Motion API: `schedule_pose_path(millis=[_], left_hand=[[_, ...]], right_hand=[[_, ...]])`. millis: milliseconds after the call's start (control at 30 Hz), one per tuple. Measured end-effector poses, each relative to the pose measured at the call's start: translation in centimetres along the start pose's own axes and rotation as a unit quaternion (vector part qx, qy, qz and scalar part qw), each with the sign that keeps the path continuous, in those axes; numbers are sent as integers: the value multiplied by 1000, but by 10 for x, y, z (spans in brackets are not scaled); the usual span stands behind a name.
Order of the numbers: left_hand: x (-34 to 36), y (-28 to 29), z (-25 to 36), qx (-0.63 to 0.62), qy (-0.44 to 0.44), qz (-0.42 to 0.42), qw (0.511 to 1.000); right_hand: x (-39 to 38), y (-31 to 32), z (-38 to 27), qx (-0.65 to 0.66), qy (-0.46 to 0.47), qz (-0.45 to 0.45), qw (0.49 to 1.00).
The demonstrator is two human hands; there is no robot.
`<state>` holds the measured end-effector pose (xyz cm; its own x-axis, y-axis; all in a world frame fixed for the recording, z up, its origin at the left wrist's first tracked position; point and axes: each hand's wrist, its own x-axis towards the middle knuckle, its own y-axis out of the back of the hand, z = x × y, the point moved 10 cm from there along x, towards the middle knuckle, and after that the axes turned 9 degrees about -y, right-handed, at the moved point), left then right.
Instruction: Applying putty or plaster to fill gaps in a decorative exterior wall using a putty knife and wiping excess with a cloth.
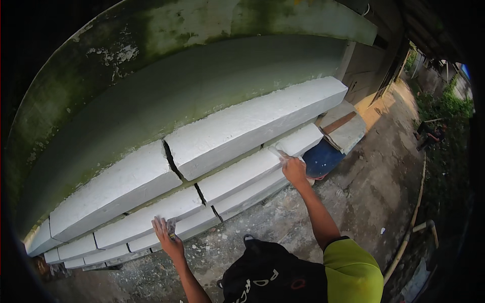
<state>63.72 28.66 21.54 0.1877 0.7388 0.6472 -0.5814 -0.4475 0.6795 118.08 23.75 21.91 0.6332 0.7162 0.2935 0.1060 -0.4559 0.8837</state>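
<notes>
Long white blocks stand in stepped rows against a wall, with dark gaps between their ends. My right hand (294,170) is closed round a scraper (277,151) with a pale, flat blade. That blade lies on the top of a middle-row block (252,170). Farther left, my left hand (169,241) is at the front edge of another middle-row block (151,216), its fingers stretched toward the white surface. A small putty knife (172,223) with a greyish blade sits between its thumb and fingers; most of its handle is hidden.
A curved, mossy green wall (202,65) rises behind the blocks. Beyond their right end are a blue container (323,159) and a board (343,127) with a brown strip. Speckled concrete ground (364,202) runs along the right, edged by a bamboo pole (404,247) and plants.
</notes>
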Motion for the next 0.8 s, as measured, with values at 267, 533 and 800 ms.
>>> schedule_pose_path(millis=[267, 533, 800], left_hand=[[9, -25, 14, -2, -29, 23, 999], [-7, -33, -10, -23, -42, 108, 993], [2, -33, -1, 4, -30, 61, 998]], right_hand=[[28, 10, 39, 41, -140, 30, 989], [-73, -33, -91, 108, 131, -179, 969], [92, 46, 171, -70, -93, 132, 984]])
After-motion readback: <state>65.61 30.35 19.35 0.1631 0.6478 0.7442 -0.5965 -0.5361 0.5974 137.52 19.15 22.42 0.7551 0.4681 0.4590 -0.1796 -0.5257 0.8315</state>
